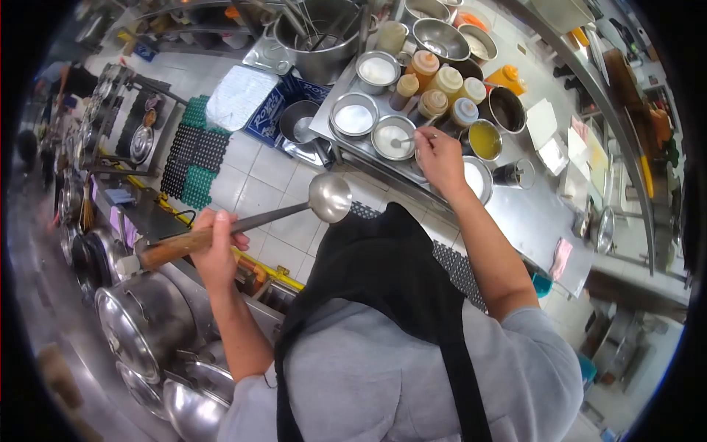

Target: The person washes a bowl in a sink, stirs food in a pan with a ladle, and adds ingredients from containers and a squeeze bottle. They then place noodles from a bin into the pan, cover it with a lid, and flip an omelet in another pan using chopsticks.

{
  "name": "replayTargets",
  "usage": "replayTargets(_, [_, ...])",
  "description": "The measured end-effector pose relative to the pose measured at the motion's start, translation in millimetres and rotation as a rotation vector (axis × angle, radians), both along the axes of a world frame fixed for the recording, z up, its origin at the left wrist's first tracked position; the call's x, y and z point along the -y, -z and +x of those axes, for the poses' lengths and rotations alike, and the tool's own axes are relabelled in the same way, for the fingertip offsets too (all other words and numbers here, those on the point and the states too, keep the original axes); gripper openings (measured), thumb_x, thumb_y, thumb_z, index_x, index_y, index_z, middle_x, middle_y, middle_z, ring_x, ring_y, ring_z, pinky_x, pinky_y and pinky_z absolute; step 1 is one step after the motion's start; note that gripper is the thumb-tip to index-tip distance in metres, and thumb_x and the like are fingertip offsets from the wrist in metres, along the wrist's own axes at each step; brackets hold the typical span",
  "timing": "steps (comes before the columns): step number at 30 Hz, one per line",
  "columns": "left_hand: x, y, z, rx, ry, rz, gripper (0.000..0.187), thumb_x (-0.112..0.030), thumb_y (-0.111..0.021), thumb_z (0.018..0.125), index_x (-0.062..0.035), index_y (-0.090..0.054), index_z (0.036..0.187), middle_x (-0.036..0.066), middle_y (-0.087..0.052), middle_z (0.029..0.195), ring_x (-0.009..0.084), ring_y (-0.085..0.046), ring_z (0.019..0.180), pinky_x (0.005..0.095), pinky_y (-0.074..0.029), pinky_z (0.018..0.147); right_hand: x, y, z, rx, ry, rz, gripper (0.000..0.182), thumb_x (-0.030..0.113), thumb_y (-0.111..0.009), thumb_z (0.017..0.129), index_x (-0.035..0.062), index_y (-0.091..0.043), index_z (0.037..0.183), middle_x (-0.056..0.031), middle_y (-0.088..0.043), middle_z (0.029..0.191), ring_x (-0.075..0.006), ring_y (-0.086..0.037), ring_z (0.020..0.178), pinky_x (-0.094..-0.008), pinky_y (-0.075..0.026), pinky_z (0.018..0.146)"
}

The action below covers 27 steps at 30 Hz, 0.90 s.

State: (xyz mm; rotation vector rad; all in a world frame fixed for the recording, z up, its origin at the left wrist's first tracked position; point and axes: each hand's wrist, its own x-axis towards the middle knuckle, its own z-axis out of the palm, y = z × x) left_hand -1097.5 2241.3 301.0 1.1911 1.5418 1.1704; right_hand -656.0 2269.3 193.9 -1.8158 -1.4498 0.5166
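Note:
Closed around the wooden handle of a metal ladle [330, 197] is my left hand [215, 250]; the ladle's bowl hangs over the floor in front of the black apron [375, 272]. My right hand [440, 158] pinches the handle of a small spoon [401, 142], whose tip sits in a round metal container of white powder [387, 132]. Beside it is another container of white powder [353, 119]. Squeeze bottles [434, 103] and a container of yellow liquid [485, 140] stand close behind my right hand.
A steel counter [526, 214] runs along the right, with a pink cloth [561, 258] on it. Large pots [140, 317] stand at lower left. A foil-covered box [245, 99] and a big pot [317, 51] are ahead. A person [66, 77] is at far left.

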Motion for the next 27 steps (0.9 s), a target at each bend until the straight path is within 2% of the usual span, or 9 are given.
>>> replayTargets(1, [-9,-4,-4,0.031,0.028,0.036,0.032,-0.02,-0.064,0.111,0.004,-0.066,0.089,0.006,-0.059,0.084,0.0138,-0.063,0.058,0.0261,-0.052,0.052,4,5,0,-0.002,0.017,-0.011,0.031,0.025,-0.068,0.107,-0.0037,-0.078,0.113,-0.0229,-0.079,0.093,-0.0361,-0.078,0.083,-0.0427,-0.059,0.075])
replayTargets(3, [-26,-10,-5,0.034,0.083,0.075,0.033,-0.019,-0.063,0.111,0.0068,-0.067,0.091,0.007,-0.058,0.086,0.0138,-0.063,0.057,0.0264,-0.051,0.051,8,13,-2,-0.309,0.156,0.0,0.032,0.026,-0.068,0.108,-0.0043,-0.078,0.114,-0.015,-0.079,0.089,-0.0216,-0.077,0.076,-0.035,-0.058,0.069])
replayTargets(4, [-34,-15,-2,0.052,0.131,0.129,0.034,-0.02,-0.063,0.111,0.0076,-0.067,0.091,0.008,-0.058,0.087,0.0144,-0.063,0.057,0.0267,-0.052,0.051,7,24,-3,-0.354,0.214,-0.023,0.033,0.025,-0.066,0.111,-0.0057,-0.077,0.114,-0.0089,-0.078,0.087,-0.0112,-0.073,0.073,-0.0305,-0.057,0.065])
replayTargets(9, [-56,-30,9,0.046,0.237,0.18,0.037,-0.025,-0.065,0.111,0.0084,-0.068,0.097,0.011,-0.06,0.085,0.0177,-0.062,0.056,0.0291,-0.052,0.051,14,50,1,-0.622,0.381,-0.075,0.03,0.022,-0.063,0.112,-0.0048,-0.077,0.113,-0.0088,-0.077,0.087,-0.0122,-0.07,0.07,-0.0299,-0.058,0.063])
replayTargets(17, [-55,-36,17,0.092,0.14,0.179,0.038,-0.03,-0.065,0.112,0.0057,-0.069,0.1,0.014,-0.068,0.082,0.0184,-0.063,0.055,0.0299,-0.052,0.049,32,50,27,-1.017,0.516,-0.007,0.031,0.023,-0.061,0.114,-0.0042,-0.075,0.117,-0.0071,-0.073,0.089,-0.0124,-0.067,0.071,-0.0278,-0.055,0.063])
replayTargets(20, [-50,-39,27,0.137,0.093,0.204,0.039,-0.028,-0.065,0.111,0.0089,-0.069,0.097,0.013,-0.065,0.084,0.0182,-0.062,0.052,0.0294,-0.052,0.048,41,38,31,-1.049,0.473,0.02,0.03,0.024,-0.062,0.114,-0.0036,-0.075,0.117,-0.0069,-0.073,0.088,-0.0126,-0.067,0.071,-0.0281,-0.055,0.063])
replayTargets(24, [-41,-42,39,0.138,0.059,0.214,0.041,-0.031,-0.065,0.112,0.0072,-0.068,0.099,0.014,-0.066,0.081,0.0181,-0.062,0.052,0.0295,-0.052,0.048,61,0,19,-1.035,0.404,0.007,0.031,0.024,-0.062,0.114,-0.0044,-0.074,0.119,-0.0077,-0.074,0.088,-0.0126,-0.068,0.072,-0.0275,-0.056,0.066])
replayTargets(26, [-37,-44,46,0.146,0.019,0.192,0.041,-0.034,-0.065,0.112,0.0057,-0.067,0.101,0.015,-0.067,0.078,0.0182,-0.062,0.051,0.0296,-0.052,0.048,73,-20,12,-0.716,0.215,0.021,0.033,0.025,-0.062,0.115,-0.0055,-0.075,0.118,-0.0089,-0.075,0.09,-0.0132,-0.069,0.072,-0.0275,-0.056,0.066])
replayTargets(27, [-35,-45,49,0.149,0.02,0.189,0.041,-0.034,-0.065,0.112,0.0057,-0.067,0.101,0.015,-0.067,0.078,0.0182,-0.062,0.051,0.0296,-0.052,0.048,78,-23,17,-0.712,0.218,0.019,0.033,0.025,-0.062,0.115,-0.0055,-0.075,0.118,-0.0089,-0.075,0.09,-0.0132,-0.069,0.072,-0.0275,-0.056,0.066])
